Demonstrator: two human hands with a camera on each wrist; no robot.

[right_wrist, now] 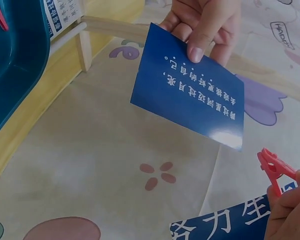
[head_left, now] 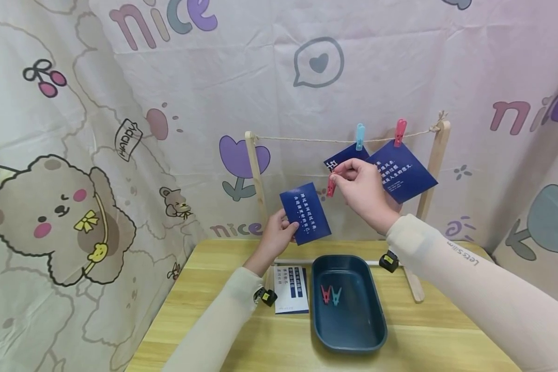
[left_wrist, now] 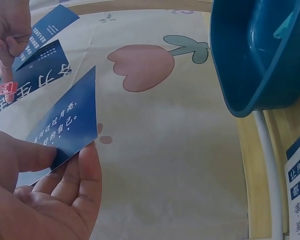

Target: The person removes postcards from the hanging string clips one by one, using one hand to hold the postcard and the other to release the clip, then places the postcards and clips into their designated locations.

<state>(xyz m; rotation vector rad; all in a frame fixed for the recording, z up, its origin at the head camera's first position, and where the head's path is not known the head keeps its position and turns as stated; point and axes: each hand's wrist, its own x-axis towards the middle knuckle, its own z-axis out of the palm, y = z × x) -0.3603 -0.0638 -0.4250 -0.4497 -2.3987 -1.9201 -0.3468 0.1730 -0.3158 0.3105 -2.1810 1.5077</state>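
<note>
- Pale sleeves (head_left: 483,279) reach out from me over the counter (head_left: 446,336).
- Left fingers (left_wrist: 90,172) of mine clamp a blue card (head_left: 309,209) by its edge, thumb on the printed face, the others behind; it juts up and right from them, below the rope (head_left: 302,139).
- Right fingers (head_left: 353,164) pinch a red clip (head_left: 330,186), right of that card and higher.
- Beside my right hand, two more blue cards (head_left: 409,173) hang clipped to the rope.

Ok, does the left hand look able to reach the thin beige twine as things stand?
Probably yes, though the left hand pinches a dark-blue rectangular card: it sits below the thin beige twine, whose stretch beside the left wooden post looks unobstructed.
</note>
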